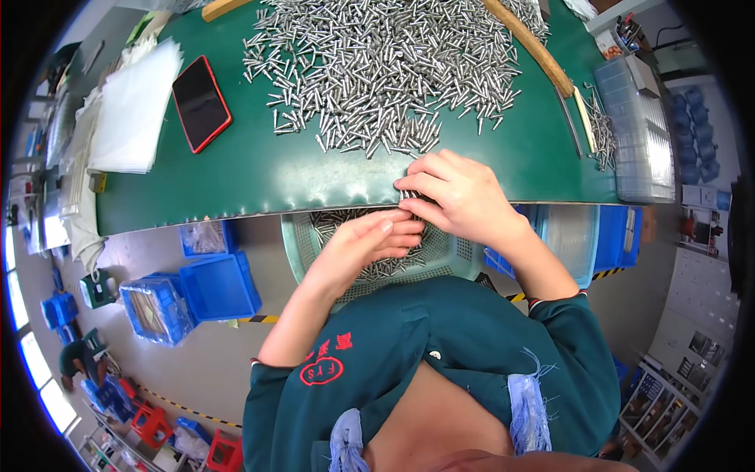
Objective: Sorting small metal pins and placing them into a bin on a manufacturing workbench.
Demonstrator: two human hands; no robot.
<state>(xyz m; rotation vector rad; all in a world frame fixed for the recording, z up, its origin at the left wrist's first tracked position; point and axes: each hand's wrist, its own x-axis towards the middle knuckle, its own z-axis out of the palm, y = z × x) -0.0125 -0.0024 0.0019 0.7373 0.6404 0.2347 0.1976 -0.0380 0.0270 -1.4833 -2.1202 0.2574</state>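
Note:
A large heap of small silver metal pins [385, 71] with stepped shafts is spread over the green table [259, 177]. At the table's near edge my right hand [460, 197] has its fingers curled round several of these pins, which show between thumb and fingertips. Just below the edge is my left hand [358, 248], its fingers stretched toward the right hand's fingertips with nothing visible in them. Its palm is partly hidden. Under both hands a light green plastic basket [295, 248] holds many more pins. My arms hide part of the basket.
A phone in a red case [202, 104] lies left on the table, beside white sheets [138, 110]. A wooden strip [535, 51] borders the heap on the right, near clear plastic boxes [637, 130]. Blue bins [220, 285] stand on the floor. Another person [75, 358] is far left.

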